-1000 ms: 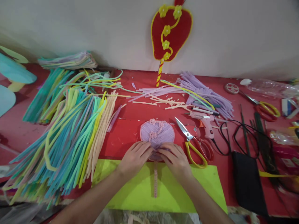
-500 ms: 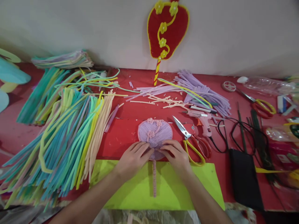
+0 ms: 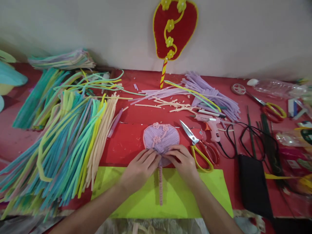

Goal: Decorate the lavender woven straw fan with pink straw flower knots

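A small lilac hand fan [image 3: 168, 139] with a pink edge and pink flowers lies in front of me, its wrapped handle [image 3: 161, 188] pointing toward me over a lime-green sheet [image 3: 187, 201]. My left hand [image 3: 143, 164] is closed at the fan's lower left side, fingertips on its face. From the lower right, my right hand [image 3: 181, 161] pinches at the same lower part, close to the left fingertips. The fingers cover the fan's base, so anything small between them is hidden. Scissors [image 3: 195, 143] with red and yellow grips lie open just right of the fan.
Bundles of coloured pipe cleaners [image 3: 60, 146] cover the left side; lilac ones [image 3: 212, 94] lie behind. A pink glue gun [image 3: 212, 125], a black case [image 3: 254, 182] and second scissors [image 3: 273, 110] are on the right. A red fan [image 3: 175, 32] leans against the wall.
The view has shifted slightly. Both hands stay at the fan's lower part, with only small finger movements; the fan lies as before.
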### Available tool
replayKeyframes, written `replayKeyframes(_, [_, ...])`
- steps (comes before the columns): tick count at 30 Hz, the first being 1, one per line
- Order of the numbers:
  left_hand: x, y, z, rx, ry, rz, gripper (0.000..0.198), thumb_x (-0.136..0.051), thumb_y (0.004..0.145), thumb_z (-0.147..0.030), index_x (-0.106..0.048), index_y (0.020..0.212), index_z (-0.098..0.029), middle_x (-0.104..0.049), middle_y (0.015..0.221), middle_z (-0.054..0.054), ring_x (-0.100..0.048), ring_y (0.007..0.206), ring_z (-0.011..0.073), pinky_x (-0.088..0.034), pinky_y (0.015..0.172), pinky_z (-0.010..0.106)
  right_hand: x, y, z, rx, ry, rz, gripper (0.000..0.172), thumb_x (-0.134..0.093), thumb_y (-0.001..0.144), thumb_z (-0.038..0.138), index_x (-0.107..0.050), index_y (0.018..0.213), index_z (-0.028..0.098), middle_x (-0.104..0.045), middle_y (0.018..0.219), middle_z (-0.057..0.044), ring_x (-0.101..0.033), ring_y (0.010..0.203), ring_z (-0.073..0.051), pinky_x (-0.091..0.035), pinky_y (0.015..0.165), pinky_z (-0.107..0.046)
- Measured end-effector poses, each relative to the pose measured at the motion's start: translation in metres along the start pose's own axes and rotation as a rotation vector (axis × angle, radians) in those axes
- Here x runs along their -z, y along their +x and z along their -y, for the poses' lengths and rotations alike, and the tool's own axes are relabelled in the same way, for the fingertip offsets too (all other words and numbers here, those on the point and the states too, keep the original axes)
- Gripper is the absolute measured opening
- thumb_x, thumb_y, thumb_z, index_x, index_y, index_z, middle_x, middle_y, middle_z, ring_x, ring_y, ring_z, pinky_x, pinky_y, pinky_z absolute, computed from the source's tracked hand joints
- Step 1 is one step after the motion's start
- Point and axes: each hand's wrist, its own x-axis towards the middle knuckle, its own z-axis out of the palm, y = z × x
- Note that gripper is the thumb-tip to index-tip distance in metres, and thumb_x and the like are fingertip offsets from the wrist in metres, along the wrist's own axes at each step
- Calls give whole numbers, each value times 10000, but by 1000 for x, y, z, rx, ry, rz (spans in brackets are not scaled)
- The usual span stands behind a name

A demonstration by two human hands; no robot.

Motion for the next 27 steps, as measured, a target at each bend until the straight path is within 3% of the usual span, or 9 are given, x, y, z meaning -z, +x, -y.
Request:
replayKeyframes(10, [1,3,-14,72,25,35,346,-444,894,-241,-511,1211,-120,-587,1173,109,-533,1132,230,-416,978,382,3,-4,1,-40,22,25,122,-541,843,202,-662,833,217,-648,883,-49,-624,857,-165,-553,771,-313])
replayKeyframes(17, [2,4,-17,92,29,51,378,-433,901,-304,-501,1228,-129,-583,1177,107,-525,1139,230,-389,993,380,14,-12,4,45,-103,-29,243,-494,855,125,-645,1015,230,-655,967,-64,-627,911,-171,-526,841,-340])
replayKeyframes(27, [-4,1,-20,97,95,34,396,-420,901,-318,-501,1236,-122,-576,1186,107,-500,1160,241,-369,1003,390,9,-36,7,150,-357,154,418,-494,856,131,-504,1268,202,-604,1147,-108,-552,1086,-220,-494,908,-395])
